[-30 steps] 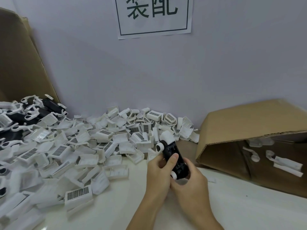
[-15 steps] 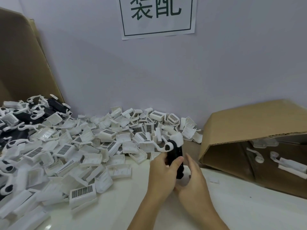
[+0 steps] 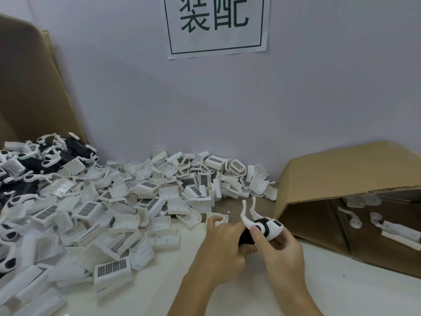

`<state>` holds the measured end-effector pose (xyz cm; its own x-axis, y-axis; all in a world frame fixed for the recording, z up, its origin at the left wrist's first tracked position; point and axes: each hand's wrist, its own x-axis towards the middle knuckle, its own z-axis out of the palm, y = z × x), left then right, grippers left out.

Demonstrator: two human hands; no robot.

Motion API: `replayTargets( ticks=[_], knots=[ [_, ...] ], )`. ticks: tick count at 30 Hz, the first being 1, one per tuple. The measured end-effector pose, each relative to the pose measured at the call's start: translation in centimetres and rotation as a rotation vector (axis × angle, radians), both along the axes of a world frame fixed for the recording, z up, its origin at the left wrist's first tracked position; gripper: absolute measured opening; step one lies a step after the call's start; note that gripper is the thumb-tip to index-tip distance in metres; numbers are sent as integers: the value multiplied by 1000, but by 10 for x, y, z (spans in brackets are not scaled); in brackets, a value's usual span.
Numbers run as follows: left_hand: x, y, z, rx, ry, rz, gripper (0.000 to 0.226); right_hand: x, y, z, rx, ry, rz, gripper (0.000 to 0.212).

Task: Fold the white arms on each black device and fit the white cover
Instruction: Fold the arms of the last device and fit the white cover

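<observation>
Far left, leaning on the wall: a flat cardboard sheet. Below it, at the left edge, a heap of black devices with white arms unfolded. Spreading from there to centre frame: a pile of white covers on the white table, many showing dark grilles. Upper centre: a paper sign on the wall.

Lower centre: left hand, fingers curled round the black body of one black device, held above the table. Its two white arms stick upward, apart.

Right hand grips the device's white end, thumb pressed on it.

Right: an open cardboard box on its side, white parts inside.
</observation>
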<state>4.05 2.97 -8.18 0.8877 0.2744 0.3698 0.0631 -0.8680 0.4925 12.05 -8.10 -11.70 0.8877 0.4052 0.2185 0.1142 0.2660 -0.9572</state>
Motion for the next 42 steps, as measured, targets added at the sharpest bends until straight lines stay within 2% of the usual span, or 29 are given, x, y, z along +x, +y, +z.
replayTargets(
  ticks=[7,9,11,13,14,18,19,21,22,24,28,31,33,35,38,42],
  knots=[
    [2,-6,-7,42,-53,21,24,-1,1,1,18,25,-73,27],
    [4,-7,-11,31,-71,50,24,-3,2,2,-1,3,-54,40],
    [8,-8,-13,-77,-135,106,17,-5,3,1,-46,-40,14,61],
    [5,-5,-8,-377,-253,214,19,-5,3,0,-95,-60,43,75],
    [4,-1,-4,-561,-329,252,22,-4,3,-1,-108,-59,44,75],
    [-2,22,16,-1047,-567,401,25,-2,2,-2,-168,-78,46,57],
    [-4,29,18,-1219,-595,402,25,-2,2,-1,-175,-81,43,53],
    [-10,37,20,-1573,-596,272,28,-3,2,-1,-186,-80,31,47],
    [-15,37,22,-1682,-577,196,27,-3,2,-1,-192,-76,20,45],
    [-18,34,25,-1718,-488,157,26,-3,3,-1,-213,-67,1,41],
    [-5,24,19,-1604,-427,274,33,-2,6,-2,-289,-65,17,35],
    [-2,22,12,-1824,-545,130,26,-4,7,-1,-338,-84,66,33],
    [-3,23,7,-1872,-594,26,31,-6,6,0,-350,-107,112,34],
    [-1,22,-2,-1796,-607,65,42,-7,6,1,-353,-130,176,37],
    [6,12,-14,-1656,-593,130,43,-8,5,4,-364,-172,272,40],
    [9,6,-21,-1655,-582,69,37,-9,7,4,-338,-164,239,36]
  ],
)
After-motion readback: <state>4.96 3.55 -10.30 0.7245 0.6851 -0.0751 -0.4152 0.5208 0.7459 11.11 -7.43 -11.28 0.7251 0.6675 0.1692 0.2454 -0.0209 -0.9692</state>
